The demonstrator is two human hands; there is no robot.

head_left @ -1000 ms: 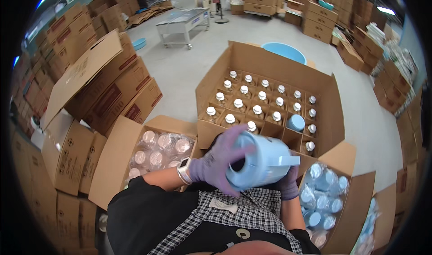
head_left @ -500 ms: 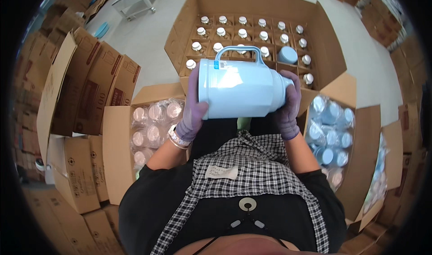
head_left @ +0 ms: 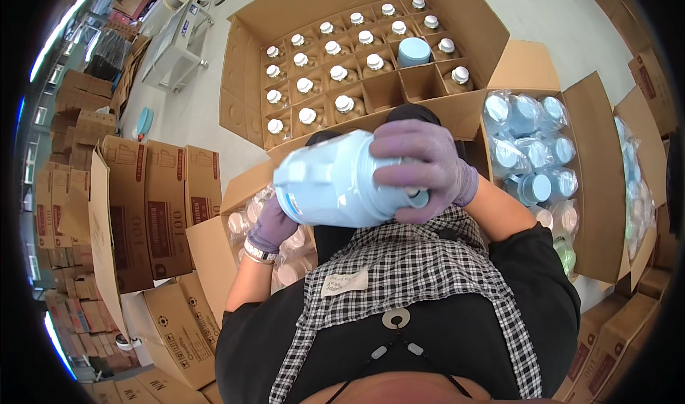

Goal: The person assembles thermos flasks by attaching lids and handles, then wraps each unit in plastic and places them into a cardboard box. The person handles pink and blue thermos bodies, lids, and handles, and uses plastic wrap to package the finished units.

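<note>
A light blue vacuum jug point(head_left: 325, 183) is held on its side in front of my lap, slightly blurred, with its base to the left and its neck to the right. My left hand point(head_left: 272, 226), in a purple glove, supports the base end from below; its fingertips are hidden behind the jug. Over the neck end, my right hand point(head_left: 424, 163) is closed, fingers wrapped across the rim from above. Just beyond stands a large divided carton point(head_left: 246, 122) with several white-capped bottles point(head_left: 338, 72) and a single blue round-topped piece point(head_left: 414, 52) in its cells.
At my right, an open carton point(head_left: 589, 204) holds plastic-wrapped blue cups point(head_left: 531, 151). Pale pink wrapped cups point(head_left: 289, 270) fill a carton at my left, partly under my arm. Tall brown cartons point(head_left: 164, 211) stand further left, and a white wheeled cart point(head_left: 175, 51) is beyond them.
The jug has turned about its length, so its handle no longer stands up at the top, and it has tilted. My right hand has moved over the neck end. The whole view has shifted.
</note>
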